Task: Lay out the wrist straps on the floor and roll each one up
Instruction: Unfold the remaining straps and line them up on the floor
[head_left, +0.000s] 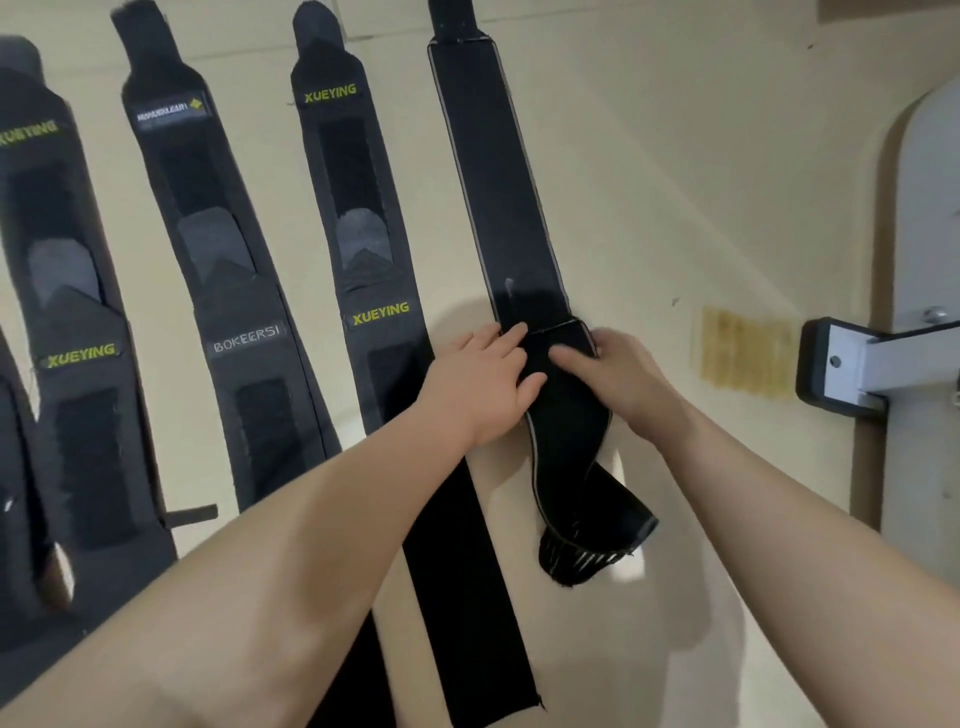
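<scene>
Several black wrist straps lie side by side on the cream floor (675, 182). The rightmost strap (498, 182) runs away from me, and its near end is folded back over itself, the loose flap (582, 499) pointing toward me. My left hand (478, 384) lies on the fold from the left, fingers on the fabric. My right hand (618, 374) holds the fold from the right, its fingers curled over the strap's edge. Left of it lie a strap marked XUEYING (358, 218), one marked BOKEERSI (228, 291) and another XUEYING strap (67, 322), all flat.
A grey metal frame with a black end cap (831, 364) stands on the floor at the right. A yellowish patch (743, 353) marks the floor beside it. Part of the XUEYING strap extends under my left forearm toward me.
</scene>
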